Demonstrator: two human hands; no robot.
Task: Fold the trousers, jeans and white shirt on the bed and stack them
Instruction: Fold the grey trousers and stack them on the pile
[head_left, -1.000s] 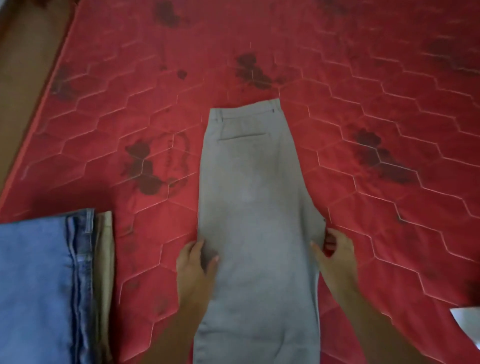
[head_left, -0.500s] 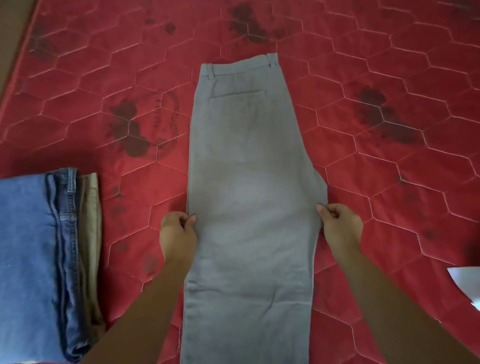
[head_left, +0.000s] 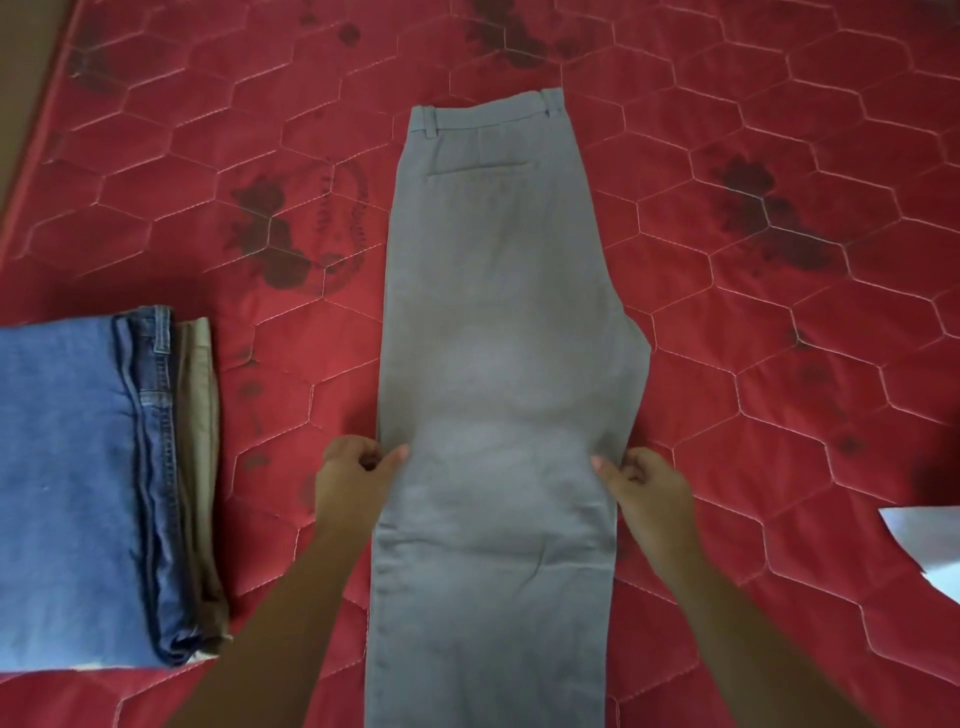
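Note:
Grey trousers (head_left: 498, 322) lie lengthwise on the red quilted bed (head_left: 779, 364), folded leg on leg, waistband at the far end. My left hand (head_left: 358, 478) pinches their left edge at about mid-length. My right hand (head_left: 649, 483) pinches the right edge opposite, just below the crotch point. At the left sit folded blue jeans (head_left: 72, 483) on top of a folded khaki garment (head_left: 200, 447). A corner of a white cloth (head_left: 930, 545), possibly the shirt, shows at the right edge.
The mattress edge and a brown floor strip (head_left: 26, 78) run along the far left. Dark flower patterns mark the red cover. Open mattress lies beyond the waistband and to the right of the trousers.
Both hands went from lying flat on the trousers' edges to pinching them. The view has tilted, so the trousers and the jeans stack sit higher in frame.

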